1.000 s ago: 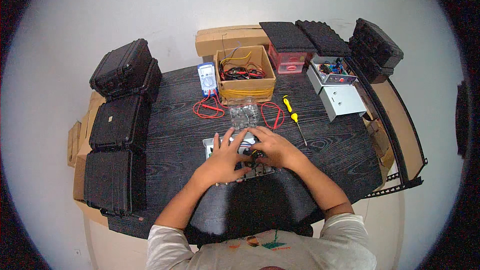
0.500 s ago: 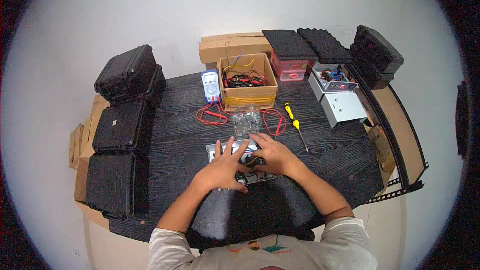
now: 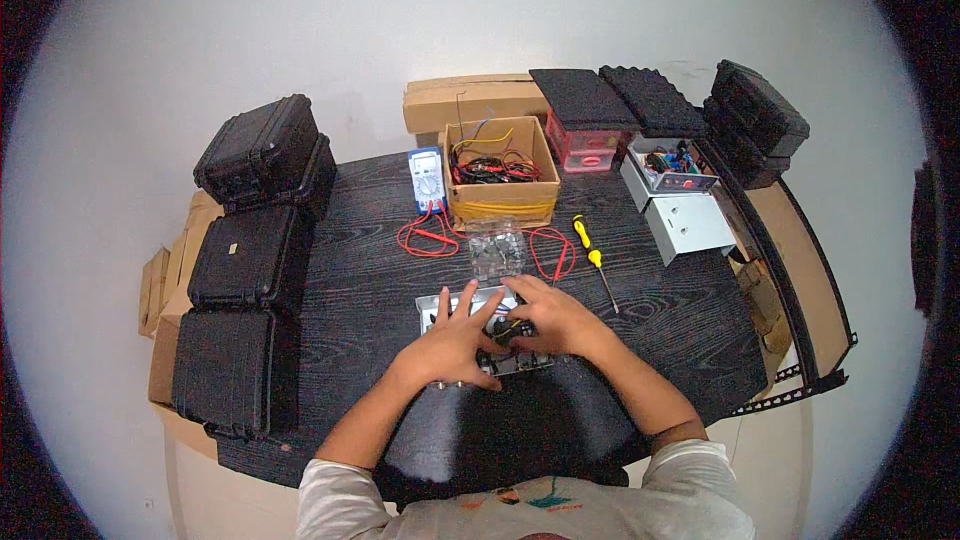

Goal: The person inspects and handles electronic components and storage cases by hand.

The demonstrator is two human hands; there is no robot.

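Observation:
An open silver metal case (image 3: 429,310) with dark parts and coloured wires (image 3: 508,326) inside lies on the black table in front of me. My left hand (image 3: 455,348) rests over its left half, fingers spread toward the far rim and thumb along the near side. From the right, my right hand (image 3: 552,318) reaches into the case, fingers bent around the wires and one finger near the far rim. What its fingertips hold is hidden. Just beyond the case sits a clear plastic box (image 3: 497,250) of small parts.
A blue-edged multimeter (image 3: 427,180) with red leads stands beside a cardboard box (image 3: 502,210) of cables. A yellow-handled screwdriver (image 3: 597,260) lies to the right. Farther right are a white metal cover (image 3: 690,225) and an open device (image 3: 675,170). Black hard cases (image 3: 225,370) line the left edge.
The whole view has shifted slightly, so the scene sits a little lower. Both hands keep nearly the same place on the case.

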